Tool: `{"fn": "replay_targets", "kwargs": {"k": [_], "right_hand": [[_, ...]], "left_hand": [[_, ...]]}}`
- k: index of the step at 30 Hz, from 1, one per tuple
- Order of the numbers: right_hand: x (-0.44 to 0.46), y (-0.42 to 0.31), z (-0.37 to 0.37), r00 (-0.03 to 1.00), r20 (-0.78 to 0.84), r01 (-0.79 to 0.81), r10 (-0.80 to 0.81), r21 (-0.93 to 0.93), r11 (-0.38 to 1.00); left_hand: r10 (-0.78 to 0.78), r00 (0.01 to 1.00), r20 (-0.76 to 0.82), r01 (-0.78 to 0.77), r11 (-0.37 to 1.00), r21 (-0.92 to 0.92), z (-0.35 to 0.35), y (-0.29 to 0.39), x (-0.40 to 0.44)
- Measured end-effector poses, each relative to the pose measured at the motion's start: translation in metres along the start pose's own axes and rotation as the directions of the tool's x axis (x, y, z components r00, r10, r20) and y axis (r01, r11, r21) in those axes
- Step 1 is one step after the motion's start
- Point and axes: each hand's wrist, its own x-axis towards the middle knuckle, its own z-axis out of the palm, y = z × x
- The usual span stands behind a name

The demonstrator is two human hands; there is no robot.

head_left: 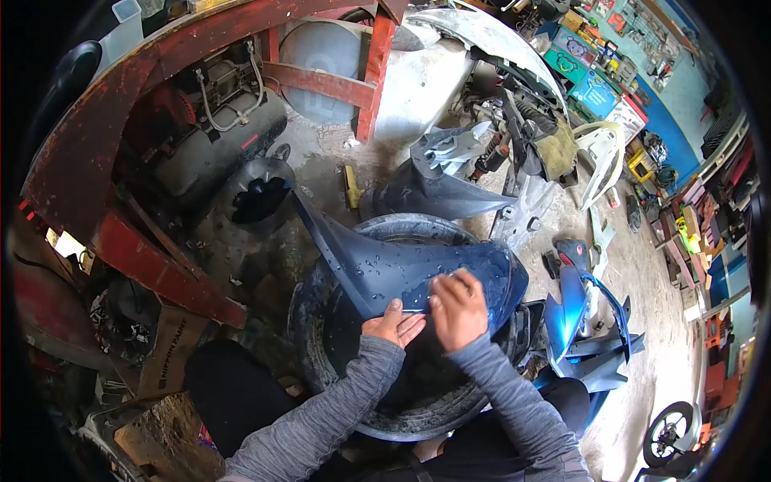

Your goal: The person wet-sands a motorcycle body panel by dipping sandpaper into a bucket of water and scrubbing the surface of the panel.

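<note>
A cluttered workshop with a pale, stained concrete floor (654, 321). A round, black tub (309, 345) with a scuffed rim stands there. Over it is a curved, dark plastic panel (385, 265), beaded with water. The left hand (392, 328) pinches its near edge; the right hand (463, 312) has blurred, bent fingers, their hold unclear.

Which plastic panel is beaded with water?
The dark curved plastic panel over the round black tub, left hand at its edge. It's visibly beaded; no beading discernible on the grey plastic panel beyond the tub or glossy blue plastic panel at right.
</note>
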Motion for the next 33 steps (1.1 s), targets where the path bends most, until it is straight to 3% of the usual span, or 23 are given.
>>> {"fn": "replay_targets", "kwargs": {"k": [3, 7, 12, 15, 17, 20, 24, 26, 33], "right_hand": [[-0.012, -0.027, -0.007, 0.989, 0.076, 0.115, -0.124, 0.11, 0.987], [0.001, -0.004, 0.0, 0.999, -0.031, -0.012, 0.012, 0.009, 1.0], [-0.009, -0.027, -0.009, 0.994, 0.037, 0.094, -0.1, 0.134, 0.987], [0.0, -0.008, -0.004, 0.999, -0.031, -0.021, 0.023, 0.055, 0.998], [0.001, -0.005, -0.003, 0.998, -0.029, -0.048, 0.051, 0.101, 0.994], [-0.002, -0.005, 0.001, 0.999, -0.028, -0.02, 0.022, 0.084, 0.996], [-0.007, -0.002, 0.006, 1.0, -0.008, -0.015, 0.015, 0.091, 0.996], [-0.008, -0.002, 0.007, 1.0, -0.013, -0.02, 0.021, 0.086, 0.996], [-0.012, -0.002, 0.012, 1.0, 0.014, 0.001, -0.002, 0.081, 0.997]], "left_hand": [[0.007, 1.0, -0.007, -0.006, 1.0, 0.017, 0.0, 0.003, 0.002], [0.001, 1.0, -0.005, 0.0, 1.0, 0.026, 0.009, 0.007, -0.006], [0.014, 1.0, -0.028, -0.014, 1.0, 0.024, 0.001, 0.006, 0.002], [-0.012, 1.0, -0.002, 0.012, 1.0, -0.019, 0.007, 0.006, -0.002], [0.032, 0.995, -0.098, -0.018, 0.99, 0.137, 0.015, 0.008, -0.006], [0.052, 0.973, -0.224, -0.01, 0.983, 0.186, 0.015, 0.004, 0.0], [0.008, 0.96, -0.279, 0.041, 0.984, 0.171, 0.012, 0.003, 0.003], [-0.068, 0.974, -0.215, 0.084, 0.994, 0.07, 0.004, 0.004, 0.004], [-0.08, 0.956, -0.282, 0.1, 0.994, 0.055, 0.007, 0.003, 0.004]]}}
